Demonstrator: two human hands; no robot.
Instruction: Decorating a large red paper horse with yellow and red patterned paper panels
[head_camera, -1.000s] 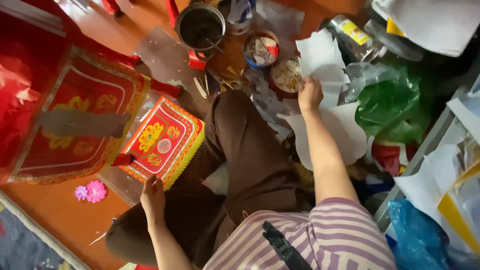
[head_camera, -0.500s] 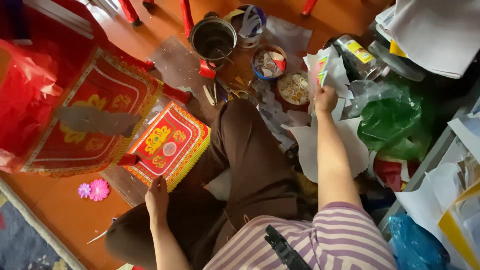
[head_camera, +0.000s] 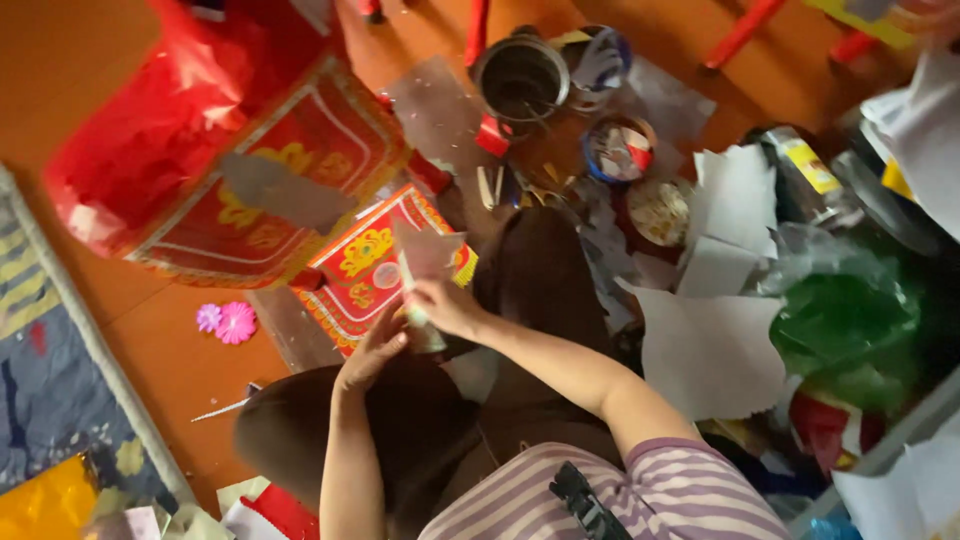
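- Right hand (head_camera: 445, 305): closed on a paper piece (head_camera: 425, 262), above the lap.
- Left hand (head_camera: 370, 352): fingers loosely curled, touching the paper's lower end.
- Surface: orange floor (head_camera: 90, 60), strewn with white sheets (head_camera: 710, 350), a red-gold panel (head_camera: 290, 180) and tins (head_camera: 520, 75).

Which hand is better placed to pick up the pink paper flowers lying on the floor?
Left, probably. The left hand is on the same side as the pink paper flowers and only touches the paper piece. The right hand holds that piece and would have to cross over.
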